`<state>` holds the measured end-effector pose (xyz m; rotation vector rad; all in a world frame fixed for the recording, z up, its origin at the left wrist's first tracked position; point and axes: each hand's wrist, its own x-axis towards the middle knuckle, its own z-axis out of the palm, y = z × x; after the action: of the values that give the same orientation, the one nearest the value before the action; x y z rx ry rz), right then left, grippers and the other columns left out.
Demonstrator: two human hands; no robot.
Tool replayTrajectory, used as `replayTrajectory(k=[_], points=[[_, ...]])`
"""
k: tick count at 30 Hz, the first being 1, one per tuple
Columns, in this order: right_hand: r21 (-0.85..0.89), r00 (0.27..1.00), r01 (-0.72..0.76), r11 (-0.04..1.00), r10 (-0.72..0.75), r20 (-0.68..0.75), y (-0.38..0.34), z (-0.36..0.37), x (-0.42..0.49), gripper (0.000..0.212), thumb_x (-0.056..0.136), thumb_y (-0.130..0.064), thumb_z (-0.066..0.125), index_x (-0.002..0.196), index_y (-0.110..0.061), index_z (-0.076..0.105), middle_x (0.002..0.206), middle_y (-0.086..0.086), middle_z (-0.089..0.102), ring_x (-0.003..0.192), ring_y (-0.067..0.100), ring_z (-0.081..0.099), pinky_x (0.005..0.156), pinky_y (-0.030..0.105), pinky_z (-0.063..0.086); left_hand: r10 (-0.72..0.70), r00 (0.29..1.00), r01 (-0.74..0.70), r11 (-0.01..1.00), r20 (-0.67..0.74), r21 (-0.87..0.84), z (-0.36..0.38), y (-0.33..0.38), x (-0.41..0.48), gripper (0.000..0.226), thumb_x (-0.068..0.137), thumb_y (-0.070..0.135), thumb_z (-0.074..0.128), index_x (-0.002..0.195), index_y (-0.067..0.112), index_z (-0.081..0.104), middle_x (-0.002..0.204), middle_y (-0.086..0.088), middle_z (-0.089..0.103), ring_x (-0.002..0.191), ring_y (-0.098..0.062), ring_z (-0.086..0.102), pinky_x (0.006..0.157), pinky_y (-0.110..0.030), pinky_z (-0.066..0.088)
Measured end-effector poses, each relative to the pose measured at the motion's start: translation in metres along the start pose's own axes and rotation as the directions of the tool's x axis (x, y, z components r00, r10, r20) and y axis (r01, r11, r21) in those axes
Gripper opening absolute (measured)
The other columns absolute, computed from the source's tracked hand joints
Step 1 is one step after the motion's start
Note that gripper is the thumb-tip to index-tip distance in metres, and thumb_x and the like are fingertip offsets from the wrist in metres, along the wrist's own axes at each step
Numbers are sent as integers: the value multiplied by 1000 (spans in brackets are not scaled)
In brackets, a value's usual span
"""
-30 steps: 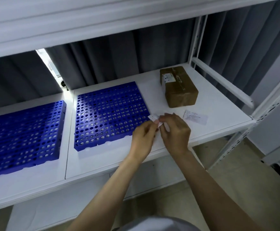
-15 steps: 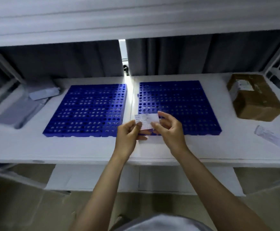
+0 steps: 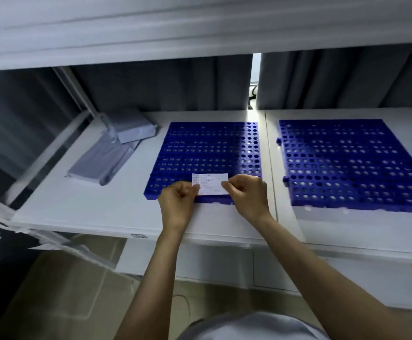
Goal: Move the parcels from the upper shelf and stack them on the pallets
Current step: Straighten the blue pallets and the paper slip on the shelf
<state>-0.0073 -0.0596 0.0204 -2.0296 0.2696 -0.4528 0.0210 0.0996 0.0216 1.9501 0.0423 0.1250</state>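
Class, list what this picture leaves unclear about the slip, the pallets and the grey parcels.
Head view only.
Paper slip: print too small and blurred to read; left hand and right hand cover its ends.
Right pallet: cut off by the frame's right edge.
Grey parcels: blur hides any labels.

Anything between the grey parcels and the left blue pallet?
Nothing. In the head view, only bare white shelf separates the grey parcels from the left blue pallet.

We cannot read the print on the paper slip (image 3: 210, 184); the right blue pallet (image 3: 352, 163) runs past the edge; the rack's left side (image 3: 35, 158) is blurred.
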Motion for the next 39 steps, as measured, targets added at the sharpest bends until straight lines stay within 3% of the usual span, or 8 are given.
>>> replayTrajectory(k=[6,13,16,20,23,26,33,39], points=[[-253,995,-48,966,23,-99,-3,38,2,23,85,-31,71,83,-9,77,97,3,69,97,21,49,78,21,31,105,994,-107,983,20,146,-15,-21,25,9,85,17,72,78,12,71,73,4,70,66,-8,64,65,-20,52],[-355,980,-123,927,57,-191,-2,57,-1,22,82,-31,74,80,-9,74,103,7,63,103,24,47,88,29,39,231,973,-226,931,15,288,-11,-38,40,13,83,24,73,75,14,73,71,2,70,79,-24,63,75,-42,54],[-366,971,-134,921,49,-233,1,63,-1,19,80,-30,75,77,-12,72,101,6,62,102,24,48,87,28,37,268,963,-252,897,7,363,-8,-39,38,12,84,23,72,77,14,70,72,-1,69,89,-27,58,82,-36,44],[-395,954,-96,914,-30,-299,5,68,-4,24,78,-30,75,93,-14,65,103,7,58,99,25,49,86,35,41,368,929,-323,859,-38,398,-2,-49,36,18,83,17,73,98,10,66,98,-7,68,99,-30,54,82,-36,39],[-454,955,-15,891,-121,-269,10,70,-8,24,84,-28,72,105,-17,70,116,9,58,107,28,52,89,40,40,487,872,-462,780,55,422,1,-54,38,29,85,9,69,114,10,66,116,-8,67,114,-31,55,94,-43,42],[-497,965,20,868,-147,-218,17,72,-8,22,89,-33,63,101,-20,76,127,8,60,115,29,53,92,41,38,553,817,-568,721,164,396,1,-58,41,29,85,3,62,112,6,69,114,-11,70,116,-33,60,100,-48,41],[-624,974,99,775,-205,-100,21,69,-14,47,92,-51,41,118,-24,69,134,9,58,122,29,51,94,43,38,586,765,-638,632,267,441,-5,-67,42,45,90,36,44,114,7,70,120,-8,68,121,-28,58,108,-46,32],[-730,971,122,672,-233,-53,24,68,-15,49,92,-54,39,124,-26,64,134,9,58,119,28,52,92,39,33,578,777,-602,568,249,561,-5,-66,39,52,86,52,43,111,16,72,119,1,69,122,-28,57,105,-67,20]])
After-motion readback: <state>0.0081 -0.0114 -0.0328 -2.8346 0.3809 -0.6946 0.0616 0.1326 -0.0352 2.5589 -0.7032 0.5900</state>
